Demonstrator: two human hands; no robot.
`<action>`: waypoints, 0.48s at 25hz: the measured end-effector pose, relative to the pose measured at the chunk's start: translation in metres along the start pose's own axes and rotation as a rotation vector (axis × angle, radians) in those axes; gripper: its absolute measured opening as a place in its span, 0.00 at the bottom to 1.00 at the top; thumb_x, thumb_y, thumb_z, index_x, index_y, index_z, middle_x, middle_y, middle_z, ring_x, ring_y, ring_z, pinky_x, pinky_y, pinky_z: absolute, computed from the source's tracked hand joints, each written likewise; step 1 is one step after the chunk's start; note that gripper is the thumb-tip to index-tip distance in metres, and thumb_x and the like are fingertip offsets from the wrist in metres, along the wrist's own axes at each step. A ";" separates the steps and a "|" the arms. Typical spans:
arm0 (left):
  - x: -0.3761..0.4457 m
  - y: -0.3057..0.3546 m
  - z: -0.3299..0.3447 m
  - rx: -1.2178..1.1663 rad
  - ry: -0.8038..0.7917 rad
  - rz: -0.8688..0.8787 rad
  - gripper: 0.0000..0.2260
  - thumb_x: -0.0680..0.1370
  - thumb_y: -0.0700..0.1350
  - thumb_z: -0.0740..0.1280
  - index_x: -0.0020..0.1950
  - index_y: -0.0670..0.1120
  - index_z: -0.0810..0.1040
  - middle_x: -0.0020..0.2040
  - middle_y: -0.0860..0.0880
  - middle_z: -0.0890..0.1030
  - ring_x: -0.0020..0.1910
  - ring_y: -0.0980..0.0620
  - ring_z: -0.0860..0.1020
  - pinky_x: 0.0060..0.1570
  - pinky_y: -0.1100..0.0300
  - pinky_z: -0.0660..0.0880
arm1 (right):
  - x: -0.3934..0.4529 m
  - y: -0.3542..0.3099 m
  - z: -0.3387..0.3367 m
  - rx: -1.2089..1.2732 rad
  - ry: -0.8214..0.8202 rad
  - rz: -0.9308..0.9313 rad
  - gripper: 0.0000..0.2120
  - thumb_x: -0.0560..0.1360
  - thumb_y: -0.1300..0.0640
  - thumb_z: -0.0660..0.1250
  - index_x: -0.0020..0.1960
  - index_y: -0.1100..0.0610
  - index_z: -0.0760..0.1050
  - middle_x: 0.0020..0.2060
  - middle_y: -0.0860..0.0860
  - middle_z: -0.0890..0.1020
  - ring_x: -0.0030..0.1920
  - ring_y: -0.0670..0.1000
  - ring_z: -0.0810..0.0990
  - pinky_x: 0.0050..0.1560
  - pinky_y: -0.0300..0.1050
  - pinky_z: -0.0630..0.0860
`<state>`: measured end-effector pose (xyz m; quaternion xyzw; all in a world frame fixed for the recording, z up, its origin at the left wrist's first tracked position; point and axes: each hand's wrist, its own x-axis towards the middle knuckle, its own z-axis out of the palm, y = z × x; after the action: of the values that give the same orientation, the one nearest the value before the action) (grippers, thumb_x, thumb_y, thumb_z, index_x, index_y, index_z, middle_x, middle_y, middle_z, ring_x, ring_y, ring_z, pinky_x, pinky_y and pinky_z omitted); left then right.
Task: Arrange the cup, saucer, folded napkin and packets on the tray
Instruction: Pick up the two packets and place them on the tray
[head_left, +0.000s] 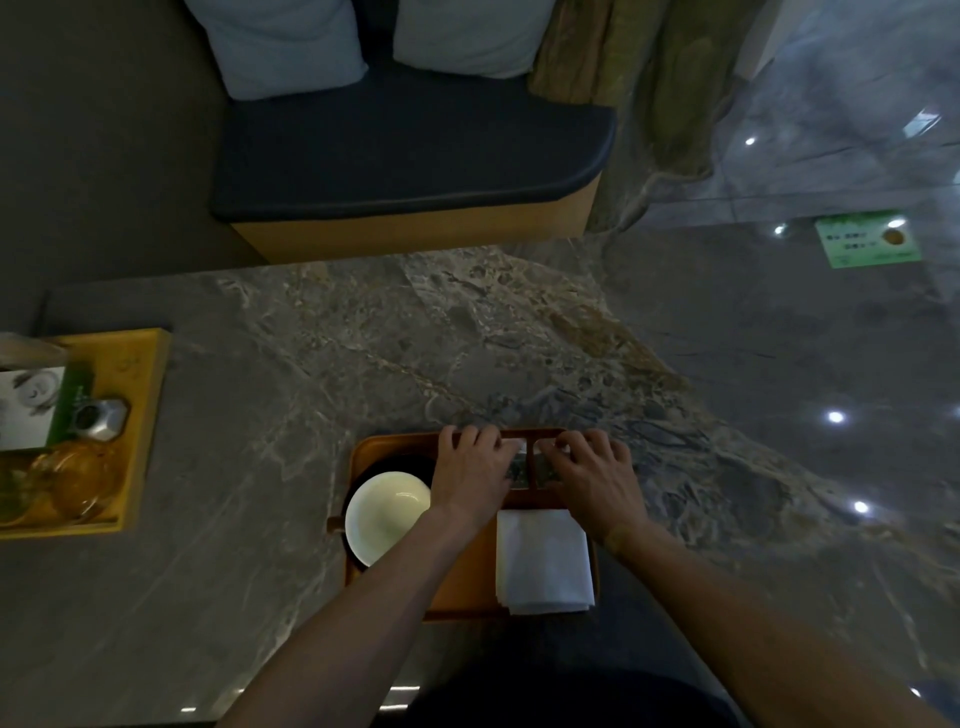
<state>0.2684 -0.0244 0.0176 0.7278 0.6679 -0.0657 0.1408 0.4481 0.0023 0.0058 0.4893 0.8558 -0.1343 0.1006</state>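
Observation:
An orange-brown tray (462, 587) sits on the marble table near the front edge. On its left side a white cup (387, 514) stands on a dark saucer (402, 462). A folded white napkin (543, 561) lies on the tray's right side. At the tray's far edge, two packets (522, 465) lie side by side, mostly covered by my hands. My left hand (470, 470) rests fingers-down on the left packet and my right hand (592, 475) on the right packet. Whether the fingers pinch the packets or only press on them is hidden.
A yellow tray (145, 415) at the table's left edge carries a box, a metal-lidded jar and glassware. Beyond the table stands a bench with a dark cushion (410, 150) and two pillows. Glossy floor lies to the right.

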 end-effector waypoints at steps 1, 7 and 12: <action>0.001 0.001 0.000 -0.005 -0.001 -0.005 0.21 0.76 0.51 0.68 0.69 0.55 0.69 0.64 0.47 0.74 0.64 0.45 0.70 0.66 0.44 0.61 | 0.000 0.000 0.000 0.004 -0.002 0.002 0.28 0.72 0.46 0.70 0.69 0.50 0.68 0.62 0.55 0.74 0.61 0.61 0.70 0.58 0.58 0.69; 0.003 0.002 0.000 -0.017 -0.010 -0.012 0.21 0.76 0.51 0.67 0.69 0.56 0.69 0.65 0.48 0.73 0.65 0.45 0.70 0.68 0.43 0.59 | 0.000 0.001 0.000 0.007 0.005 0.016 0.28 0.71 0.46 0.72 0.68 0.49 0.70 0.61 0.55 0.75 0.59 0.61 0.71 0.56 0.58 0.70; 0.004 0.001 0.000 -0.015 -0.006 -0.007 0.20 0.76 0.50 0.67 0.68 0.56 0.70 0.65 0.48 0.73 0.64 0.45 0.70 0.68 0.43 0.59 | 0.002 0.002 0.001 0.003 -0.006 0.013 0.28 0.73 0.44 0.69 0.70 0.48 0.67 0.63 0.54 0.73 0.62 0.60 0.69 0.59 0.57 0.68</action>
<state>0.2702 -0.0207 0.0162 0.7241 0.6706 -0.0634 0.1480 0.4487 0.0043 0.0035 0.4944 0.8522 -0.1366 0.1034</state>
